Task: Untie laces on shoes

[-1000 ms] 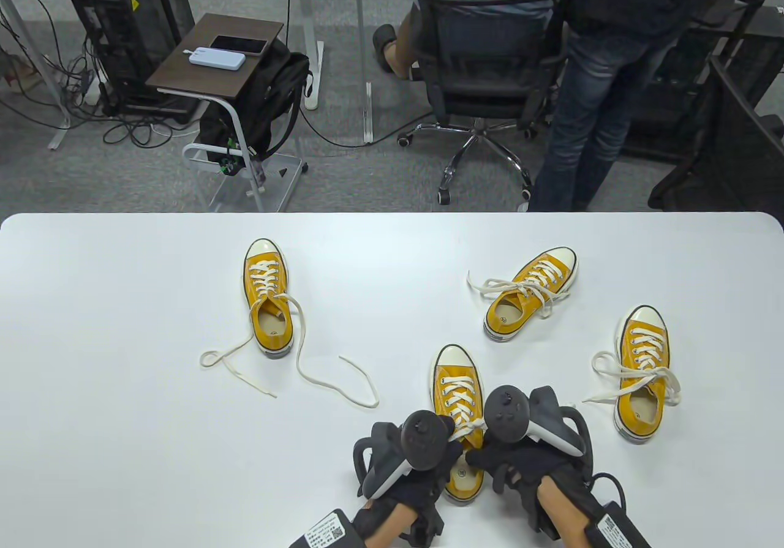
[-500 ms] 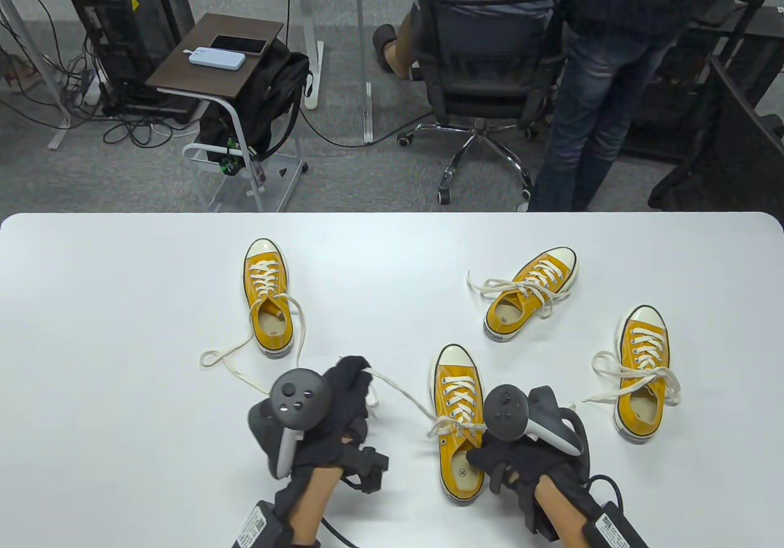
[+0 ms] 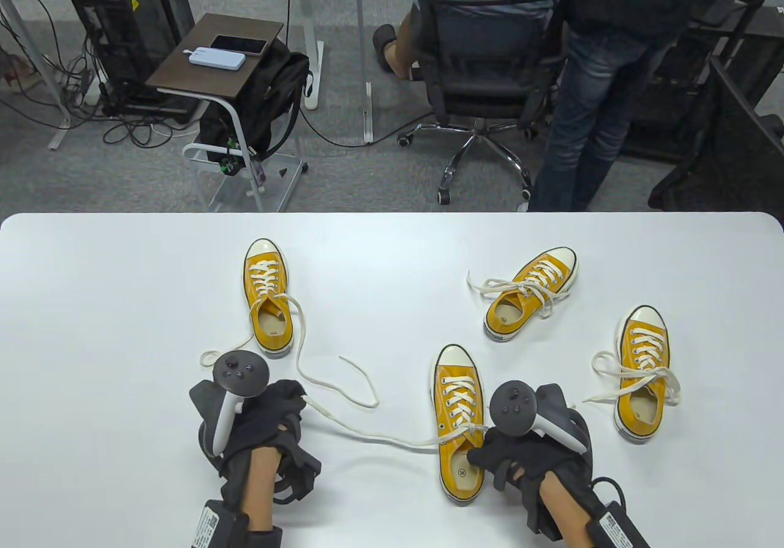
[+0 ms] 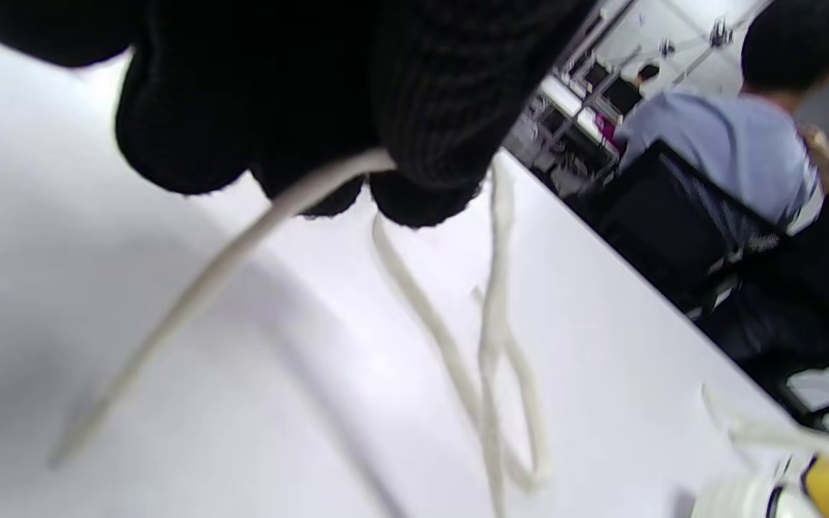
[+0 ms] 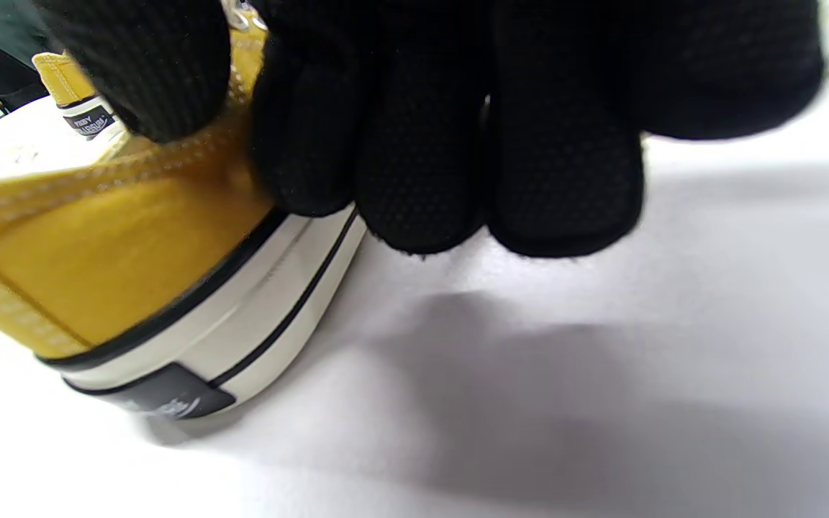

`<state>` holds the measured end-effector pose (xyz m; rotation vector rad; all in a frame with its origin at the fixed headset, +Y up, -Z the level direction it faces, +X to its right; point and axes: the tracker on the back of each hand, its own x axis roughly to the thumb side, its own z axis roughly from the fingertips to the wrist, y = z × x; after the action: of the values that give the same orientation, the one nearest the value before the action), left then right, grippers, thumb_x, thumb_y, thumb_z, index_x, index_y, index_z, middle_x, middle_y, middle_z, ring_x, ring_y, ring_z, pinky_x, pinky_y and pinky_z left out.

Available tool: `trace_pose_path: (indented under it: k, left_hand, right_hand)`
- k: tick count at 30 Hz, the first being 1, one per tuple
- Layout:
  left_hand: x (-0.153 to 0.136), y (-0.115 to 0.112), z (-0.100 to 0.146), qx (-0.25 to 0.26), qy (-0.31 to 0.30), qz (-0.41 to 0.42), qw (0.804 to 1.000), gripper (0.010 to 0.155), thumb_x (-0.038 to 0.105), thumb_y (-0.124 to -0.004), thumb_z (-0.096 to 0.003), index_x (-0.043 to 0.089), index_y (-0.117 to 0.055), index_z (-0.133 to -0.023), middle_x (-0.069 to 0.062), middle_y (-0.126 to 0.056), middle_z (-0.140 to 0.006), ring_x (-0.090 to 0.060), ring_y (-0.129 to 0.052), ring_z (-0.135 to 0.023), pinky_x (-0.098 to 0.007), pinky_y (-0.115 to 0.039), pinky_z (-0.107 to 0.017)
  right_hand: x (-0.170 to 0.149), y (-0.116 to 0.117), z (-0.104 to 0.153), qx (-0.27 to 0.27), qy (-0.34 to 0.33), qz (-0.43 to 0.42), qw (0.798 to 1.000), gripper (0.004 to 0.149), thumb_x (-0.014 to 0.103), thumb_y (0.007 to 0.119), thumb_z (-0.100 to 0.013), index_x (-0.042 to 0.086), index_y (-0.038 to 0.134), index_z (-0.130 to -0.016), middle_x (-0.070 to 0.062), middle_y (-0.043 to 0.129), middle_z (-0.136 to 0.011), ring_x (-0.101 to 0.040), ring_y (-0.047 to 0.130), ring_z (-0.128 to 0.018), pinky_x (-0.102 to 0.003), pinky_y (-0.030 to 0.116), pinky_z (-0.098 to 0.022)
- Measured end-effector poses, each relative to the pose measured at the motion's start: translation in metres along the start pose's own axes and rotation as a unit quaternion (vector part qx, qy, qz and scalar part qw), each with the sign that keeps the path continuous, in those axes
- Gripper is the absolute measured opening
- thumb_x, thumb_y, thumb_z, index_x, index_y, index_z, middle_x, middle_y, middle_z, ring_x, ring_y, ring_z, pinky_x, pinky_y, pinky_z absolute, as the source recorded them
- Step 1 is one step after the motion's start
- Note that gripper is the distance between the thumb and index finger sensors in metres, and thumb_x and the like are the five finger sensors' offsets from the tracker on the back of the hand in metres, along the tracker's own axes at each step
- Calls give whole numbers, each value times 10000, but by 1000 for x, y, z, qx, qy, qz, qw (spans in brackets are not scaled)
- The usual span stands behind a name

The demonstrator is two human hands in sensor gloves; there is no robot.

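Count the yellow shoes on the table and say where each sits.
4. Far-left shoe, far-right-of-centre shoe, right-edge shoe, and near-centre shoe gripped by the right hand. None appears hidden.

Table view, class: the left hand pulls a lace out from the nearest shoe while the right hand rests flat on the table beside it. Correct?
Not quite. The right hand grips the nearest shoe at its heel, as the right wrist view shows. The left hand does pull its lace.

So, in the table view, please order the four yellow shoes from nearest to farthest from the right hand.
From the right hand:
1. Near shoe, gripped at its heel by that hand.
2. Right shoe, at the table's right, bow tied.
3. Tilted shoe, farther back, right of centre.
4. Left shoe, far left, laces loose on the table.
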<state>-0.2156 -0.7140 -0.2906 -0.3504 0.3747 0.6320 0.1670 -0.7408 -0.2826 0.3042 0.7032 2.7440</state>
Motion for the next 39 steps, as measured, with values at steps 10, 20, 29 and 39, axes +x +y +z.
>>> trace_pose_path:
  k: [10,20,29,39]
  left_hand:
    - [26,-12,12,36,-24,-86,995,501,234,-784,-494,243,-820,-994,-168,-821,-992,-452,-845,-790,-536,-749,-508]
    - [101,-113,38,22,-257,46,965,407,416,-842,-456,306,-963,-829,-58,-1038,-761,-366,-1013,-598,-498,-836,-397]
    - [119,-149,42,7,-296,-2,955,405,408,-876,-436,315,-937,-826,-30,-1013,-755,-354,-990,-622,-492,-826,-418]
    - [118,-152,43,-5,-296,-6,955,438,397,-873,-439,301,-889,-866,-36,-966,-799,-361,-958,-664,-491,-812,-443]
  right_hand:
    - [-11,-26,17,-65,-5,-68,995,392,460,810,-459,156,922,-681,-160,1012,-636,-405,1009,-465,-539,813,-326]
    - [-2,-17,9,-142,-31,-66,987,429,399,831,-446,148,857,-794,-155,973,-695,-392,995,-488,-534,809,-349]
    - [-1,-9,1,-151,-14,-75,986,482,471,783,-448,140,849,-791,-155,970,-676,-379,999,-460,-521,813,-327]
    - [1,-7,-2,-161,-31,-101,981,385,372,847,-446,154,834,-763,-145,947,-669,-358,986,-478,-523,809,-360]
